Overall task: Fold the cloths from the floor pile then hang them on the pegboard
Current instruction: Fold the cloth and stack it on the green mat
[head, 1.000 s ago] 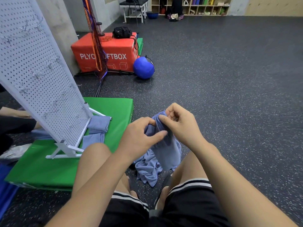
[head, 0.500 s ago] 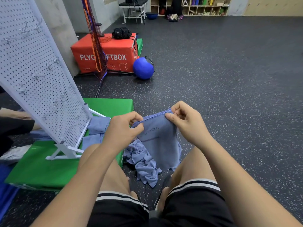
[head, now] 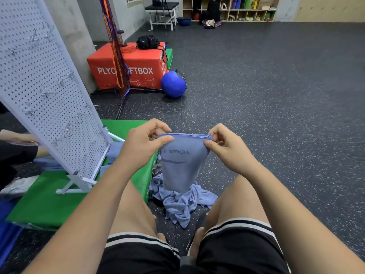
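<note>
Cloth (head: 183,165), blue, printed YOGA, stretched flat at centre frame, hanging down. Left grip (head: 144,143) pinching its top left corner, right grip (head: 229,148) pinching the top right. Pile of blue cloths (head: 181,204) on the floor (head: 276,115) just below, lower centre. White pegboard (head: 45,91) tilted on green mat (head: 49,202), left of frame.

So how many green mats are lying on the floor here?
2. The near mat lies under the pegboard; the far mat peeks out behind the red box, mostly hidden. Others may be out of sight.
</note>
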